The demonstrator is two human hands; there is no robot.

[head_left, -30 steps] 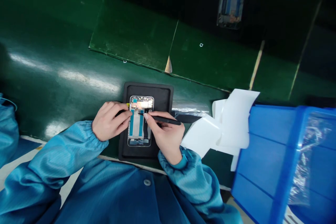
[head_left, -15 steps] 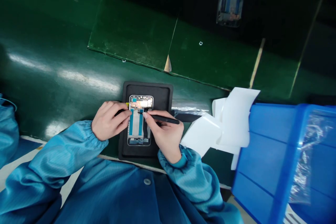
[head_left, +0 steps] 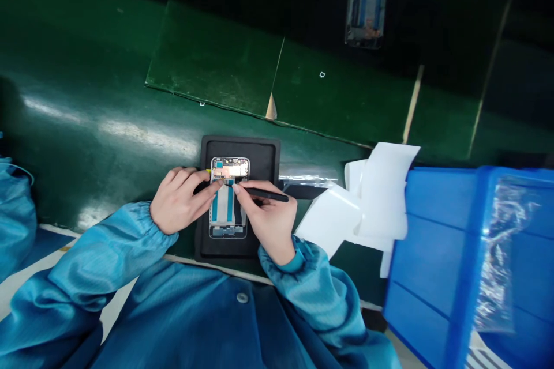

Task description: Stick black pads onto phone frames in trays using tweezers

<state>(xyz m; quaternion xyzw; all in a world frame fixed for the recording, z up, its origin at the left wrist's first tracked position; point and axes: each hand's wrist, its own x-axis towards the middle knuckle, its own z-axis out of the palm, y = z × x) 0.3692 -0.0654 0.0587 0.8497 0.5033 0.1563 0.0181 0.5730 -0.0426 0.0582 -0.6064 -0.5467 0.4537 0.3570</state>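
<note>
An open smartphone frame [head_left: 229, 199] lies on a black rubber work mat [head_left: 240, 151], showing a circuit board at its far end and blue strips down its middle. My left hand [head_left: 178, 200] grips the frame's left edge, with the fingertips reaching over it. A small black item shows beside those fingers. My right hand [head_left: 267, 220] is shut on black tweezers [head_left: 265, 194], whose tip touches the frame near the top of the blue strips. The tip's exact contact point is hidden by my fingers.
White paper sheets [head_left: 376, 199] and a clear plastic strip [head_left: 308, 176] lie right of the mat. A blue plastic crate [head_left: 437, 242] with clear film [head_left: 497, 253] stands at the right. Another phone frame [head_left: 366, 6] shows on a dark surface ahead, beyond the green bench mat [head_left: 86, 69].
My left fingers have moved further over the frame. My right hand and tweezers have shifted slightly left, and the whole view has drifted a little.
</note>
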